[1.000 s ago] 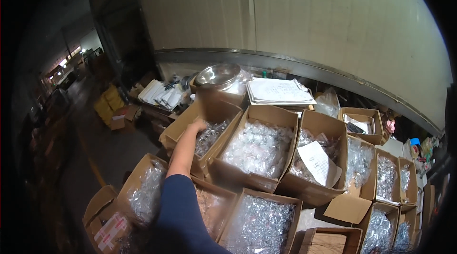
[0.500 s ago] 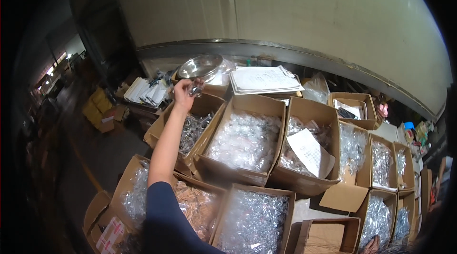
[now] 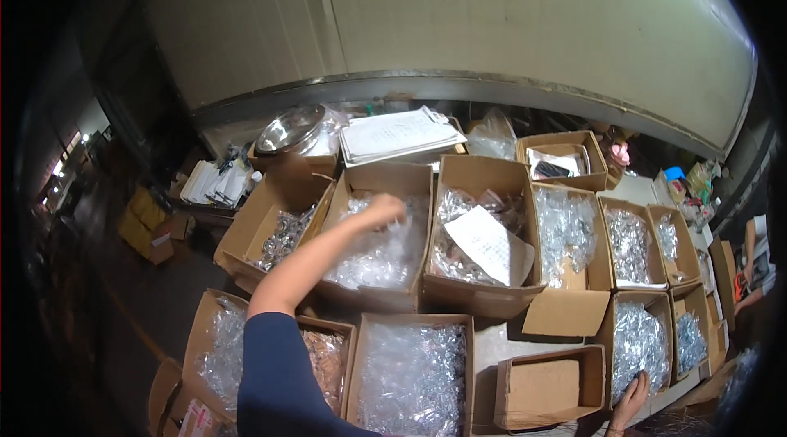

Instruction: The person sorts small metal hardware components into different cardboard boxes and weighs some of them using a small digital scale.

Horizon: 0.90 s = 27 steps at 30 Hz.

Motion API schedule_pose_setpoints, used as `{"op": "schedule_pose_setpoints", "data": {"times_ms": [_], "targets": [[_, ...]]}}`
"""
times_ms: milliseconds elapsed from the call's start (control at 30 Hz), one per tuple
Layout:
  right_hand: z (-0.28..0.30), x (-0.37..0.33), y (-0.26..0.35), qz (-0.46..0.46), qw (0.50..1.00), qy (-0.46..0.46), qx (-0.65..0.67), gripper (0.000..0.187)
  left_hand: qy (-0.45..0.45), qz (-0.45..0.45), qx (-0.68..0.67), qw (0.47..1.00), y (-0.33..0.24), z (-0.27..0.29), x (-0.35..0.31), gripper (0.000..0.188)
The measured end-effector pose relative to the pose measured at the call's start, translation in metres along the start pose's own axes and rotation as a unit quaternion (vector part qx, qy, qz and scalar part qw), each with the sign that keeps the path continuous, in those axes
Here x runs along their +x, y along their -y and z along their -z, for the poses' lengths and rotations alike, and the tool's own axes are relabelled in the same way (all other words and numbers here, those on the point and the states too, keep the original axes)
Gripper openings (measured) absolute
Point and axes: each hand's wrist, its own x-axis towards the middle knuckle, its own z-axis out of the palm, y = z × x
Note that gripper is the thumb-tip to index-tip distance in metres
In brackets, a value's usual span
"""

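Note:
My left hand is closed and hovers over a tall cardboard box of clear plastic bags. Something clear and blurred shows under its fingers, and I cannot make out what it is. At the lower right, my right hand lies with fingers extended against silvery small parts in clear bags, at the near end of their carton. Left of my left hand, another box holds shiny metal parts.
Open cartons stand in two rows, one with a paper sheet on top. Behind are a round metal basin and stacked papers against a pale wall. An empty small carton sits near front. Another person's arm shows at far right.
My left hand has moved right and down, from near the metal basin to over the box of clear bags. My right hand shows more fully. The view has shifted right.

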Motion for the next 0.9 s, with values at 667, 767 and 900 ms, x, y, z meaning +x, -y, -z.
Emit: {"op": "schedule_pose_setpoints", "data": {"times_ms": [667,767,900], "targets": [[-0.002,0.002,0.024,-0.002,0.996,-0.08,0.039,0.024,-0.015,-0.193,0.535,0.822,-0.126,-0.15,0.147,0.023],[-0.004,0.001,0.032,-0.014,0.993,-0.1,0.063,0.023,-0.105,-0.172,0.374,0.905,-0.125,-0.117,0.137,0.025],[-0.004,0.002,0.027,-0.029,0.99,-0.132,0.048,0.02,0.121,-0.223,-0.105,0.962,-0.16,-0.112,0.077,0.036]]}}
